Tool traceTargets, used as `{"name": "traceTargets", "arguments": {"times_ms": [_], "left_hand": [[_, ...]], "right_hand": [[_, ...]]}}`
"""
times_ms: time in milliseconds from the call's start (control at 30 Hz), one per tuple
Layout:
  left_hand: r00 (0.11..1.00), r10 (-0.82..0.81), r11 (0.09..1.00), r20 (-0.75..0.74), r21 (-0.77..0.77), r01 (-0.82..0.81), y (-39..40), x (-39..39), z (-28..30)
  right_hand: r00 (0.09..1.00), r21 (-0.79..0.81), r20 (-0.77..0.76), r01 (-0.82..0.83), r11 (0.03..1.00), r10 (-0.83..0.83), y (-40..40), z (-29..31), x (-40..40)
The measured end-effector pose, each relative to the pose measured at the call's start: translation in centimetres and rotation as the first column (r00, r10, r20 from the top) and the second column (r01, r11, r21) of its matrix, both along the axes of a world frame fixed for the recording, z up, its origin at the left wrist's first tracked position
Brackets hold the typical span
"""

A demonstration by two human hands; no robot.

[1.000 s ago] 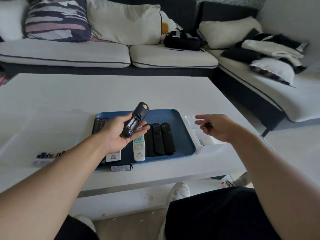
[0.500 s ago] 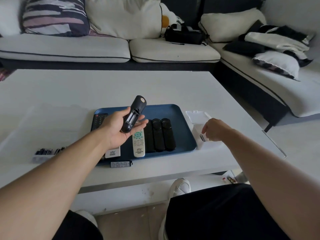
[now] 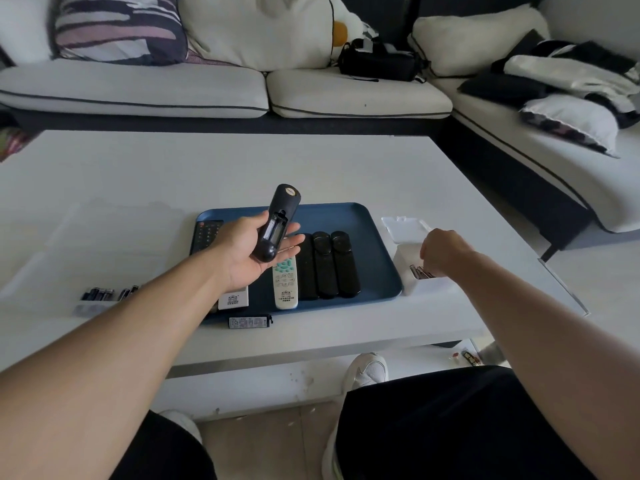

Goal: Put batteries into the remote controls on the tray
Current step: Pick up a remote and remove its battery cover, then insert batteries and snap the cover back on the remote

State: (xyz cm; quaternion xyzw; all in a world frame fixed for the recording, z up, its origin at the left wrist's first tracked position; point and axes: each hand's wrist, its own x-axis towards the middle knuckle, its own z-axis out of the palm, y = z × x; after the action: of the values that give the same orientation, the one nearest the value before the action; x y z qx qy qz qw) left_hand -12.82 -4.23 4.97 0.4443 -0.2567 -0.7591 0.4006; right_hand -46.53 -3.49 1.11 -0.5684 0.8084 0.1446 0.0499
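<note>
Two bare forearms reach out from six o'clock over our dark shorts and white shoes (image 3: 369, 370). On the near edge of the white counter (image 3: 311, 168), a loose battery cover (image 3: 250, 321) with a printed label lies just outside the blue tray (image 3: 367, 237). At nine o'clock a small row of batteries (image 3: 104, 294) sits near the counter's edge. Our left hand (image 3: 249, 251) is palm up above the tray's left part; its fingers (image 3: 289, 239) lie loosely curled under a black remote (image 3: 275, 225), thumb against its side. That remote is tilted up, its back toward us and its battery bay open. Under it on the tray lie a white remote (image 3: 285, 284), three black remotes (image 3: 327, 265) side by side, a dark keypad remote (image 3: 204, 235) at the left, and a white-labelled piece (image 3: 234, 301). At three o'clock our right hand (image 3: 441, 251) dips, fingers curled downward, into a white box (image 3: 408, 289) just beside the tray, where more batteries (image 3: 419, 271) show; we cannot tell whether it has hold of one. Farther off, at twelve o'clock, a pale sofa (image 3: 173, 88) carries cushions and a black bag (image 3: 379, 62).
</note>
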Motion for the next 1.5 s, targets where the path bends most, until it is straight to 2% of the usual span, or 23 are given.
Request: {"name": "traceTargets", "arguments": {"times_ms": [100, 200, 267, 300, 333, 367, 400, 467, 500, 633, 700, 933, 1033, 1133, 1233, 1300, 1367, 1433, 1500], "left_hand": [[1.0, -0.003, 1.0, 0.024, -0.021, 0.003, 0.1, 0.2, 0.0], [0.999, 0.005, 0.998, 0.039, -0.056, -0.002, 0.3, 0.4, 0.1], [0.999, -0.004, 0.997, 0.048, -0.073, 0.007, 0.4, 0.6, 0.1], [0.999, -0.008, 0.997, 0.049, -0.077, 0.012, 0.5, 0.7, 0.2], [0.998, -0.008, 0.997, 0.056, -0.079, 0.013, 0.6, 1.0, 0.2], [0.998, -0.002, 0.997, 0.057, -0.074, 0.007, 0.6, 1.2, 0.2], [0.999, 0.013, 0.998, 0.046, -0.06, -0.01, 0.7, 1.3, 0.2], [0.998, 0.056, 0.998, 0.027, -0.021, -0.055, 0.8, 1.8, 0.1], [0.997, 0.062, 0.998, 0.036, -0.011, -0.062, 0.9, 1.8, 0.2], [0.985, 0.104, 0.995, 0.141, -0.012, -0.104, 0.8, 2.9, -0.2], [0.982, 0.086, 0.996, 0.168, -0.022, -0.084, 0.8, 3.2, -0.3], [0.983, -0.064, 0.997, 0.17, -0.042, 0.072, 1.5, 4.1, 0.0], [0.965, -0.022, 0.998, 0.26, -0.044, 0.035, 1.6, 4.5, -0.2], [0.892, 0.16, 0.984, 0.423, -0.14, -0.11, 0.8, 5.0, -1.2], [0.798, 0.379, 0.911, 0.469, -0.339, -0.234, 0.2, 6.4, -1.4], [0.681, 0.524, 0.831, 0.511, -0.481, -0.278, 0.0, 7.7, -0.9], [0.524, 0.642, 0.758, 0.56, -0.567, -0.323, -0.3, 9.2, -0.7], [0.413, 0.698, 0.716, 0.584, -0.58, -0.389, -0.8, 11.3, -0.8], [0.345, 0.734, 0.676, 0.586, -0.579, -0.455, -1.3, 13.7, -1.3]], "right_hand": [[1.0, -0.042, -0.009, 0.021, 0.999, -0.022, 0.6, 1.2, 0.9], [0.999, -0.182, 0.023, 0.049, 0.982, -0.046, 1.0, 4.0, 2.8], [0.986, -0.322, 0.16, 0.004, 0.947, 0.05, 1.2, 5.7, 4.9], [0.943, -0.369, 0.306, -0.006, 0.929, 0.128, 1.5, 6.2, 6.5], [0.856, -0.4, 0.468, -0.019, 0.916, 0.222, 1.8, 6.6, 8.3], [0.754, -0.425, 0.574, -0.06, 0.903, 0.319, 2.4, 7.1, 10.2], [0.675, -0.441, 0.618, -0.129, 0.888, 0.404, 3.0, 7.5, 12.0], [0.589, -0.441, 0.623, -0.279, 0.853, 0.515, 3.8, 8.0, 15.3], [0.578, -0.436, 0.609, -0.329, 0.838, 0.543, 4.0, 7.9, 16.4], [0.645, -0.389, 0.463, -0.469, 0.793, 0.609, 3.9, 7.1, 20.0], [0.662, -0.398, 0.414, -0.485, 0.779, 0.624, 3.9, 7.0, 20.9], [0.687, -0.339, 0.385, -0.516, 0.787, 0.616, 3.6, 6.9, 22.4], [0.691, -0.301, 0.336, -0.565, 0.768, 0.64, 3.0, 6.2, 22.8], [0.704, -0.246, 0.276, -0.607, 0.756, 0.655, 2.3, 5.1, 23.0], [0.695, -0.198, 0.247, -0.647, 0.737, 0.676, 1.8, 4.6, 23.0], [0.679, -0.158, 0.245, -0.676, 0.72, 0.691, 1.6, 4.4, 23.1], [0.678, -0.126, 0.23, -0.691, 0.712, 0.698, 1.4, 4.3, 23.1], [0.677, -0.083, 0.217, -0.705, 0.704, 0.703, 1.3, 4.2, 23.2], [0.673, -0.04, 0.212, -0.718, 0.695, 0.708, 1.1, 4.0, 23.3]]}}
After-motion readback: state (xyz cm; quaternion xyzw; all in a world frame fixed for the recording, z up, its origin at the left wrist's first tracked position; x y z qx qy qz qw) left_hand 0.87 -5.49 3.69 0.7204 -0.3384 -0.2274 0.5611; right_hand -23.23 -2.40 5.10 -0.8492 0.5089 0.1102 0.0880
